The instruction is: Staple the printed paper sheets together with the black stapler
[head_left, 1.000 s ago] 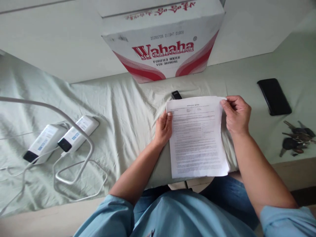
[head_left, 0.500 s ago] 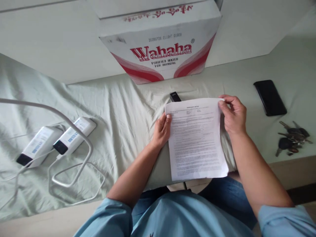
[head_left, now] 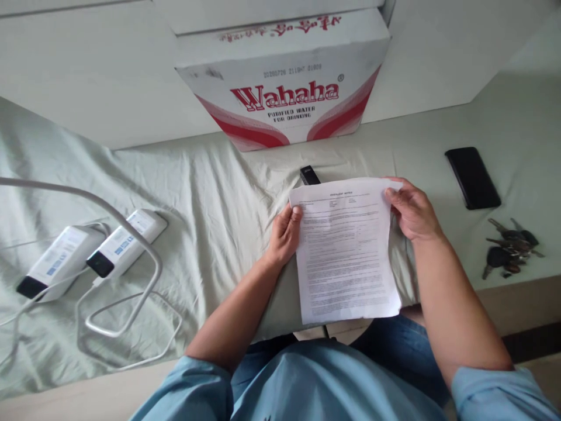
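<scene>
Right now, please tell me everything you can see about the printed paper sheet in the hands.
The printed paper sheet is white, covered in small black text too fine to read. It lies flat, slightly tilted, on the pale green cloth, its lower edge overhanging. The left hand grips its left edge; the right hand grips its top right corner.

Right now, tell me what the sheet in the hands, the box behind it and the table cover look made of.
Sheet: thin matte paper, printed, edge bending. Box: printed cardboard, scuffed. Table cover: soft matte cloth, probably cotton, creased.
</scene>
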### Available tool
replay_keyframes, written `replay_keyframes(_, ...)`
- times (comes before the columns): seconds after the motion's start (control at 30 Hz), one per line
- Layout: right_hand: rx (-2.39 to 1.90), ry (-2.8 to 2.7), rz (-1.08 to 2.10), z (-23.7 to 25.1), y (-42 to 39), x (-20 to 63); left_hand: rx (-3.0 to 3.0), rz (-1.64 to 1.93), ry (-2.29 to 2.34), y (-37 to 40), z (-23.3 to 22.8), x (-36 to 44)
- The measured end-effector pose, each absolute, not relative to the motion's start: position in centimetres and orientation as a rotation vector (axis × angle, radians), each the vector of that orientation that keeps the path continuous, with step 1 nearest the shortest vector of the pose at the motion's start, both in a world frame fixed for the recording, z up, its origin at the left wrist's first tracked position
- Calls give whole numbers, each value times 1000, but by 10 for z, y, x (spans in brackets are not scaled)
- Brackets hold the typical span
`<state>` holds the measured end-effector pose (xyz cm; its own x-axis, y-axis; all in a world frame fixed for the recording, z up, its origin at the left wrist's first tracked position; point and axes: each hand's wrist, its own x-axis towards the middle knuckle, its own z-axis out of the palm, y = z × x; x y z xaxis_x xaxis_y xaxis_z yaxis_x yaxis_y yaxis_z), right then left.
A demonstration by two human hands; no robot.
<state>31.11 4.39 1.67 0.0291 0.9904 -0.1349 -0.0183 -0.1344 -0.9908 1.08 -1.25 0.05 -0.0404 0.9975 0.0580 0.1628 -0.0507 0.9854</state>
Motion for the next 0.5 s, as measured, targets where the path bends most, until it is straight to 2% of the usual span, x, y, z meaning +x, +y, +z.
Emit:
replay_keyframes(0.13, -1373, -1132, 1286, 19, 41, 315, 1362, 1197, 1366, -12, 0, 11)
replay_keyframes(0.33, -1365, -1141, 1097, 11, 39, 317, 1413, 1198, 1463, -10, -1, 14)
replay_keyframes(0.5, -1311, -1101, 1048, 8, 32, 309, 1340, 1199, 1367, -10, -2, 15)
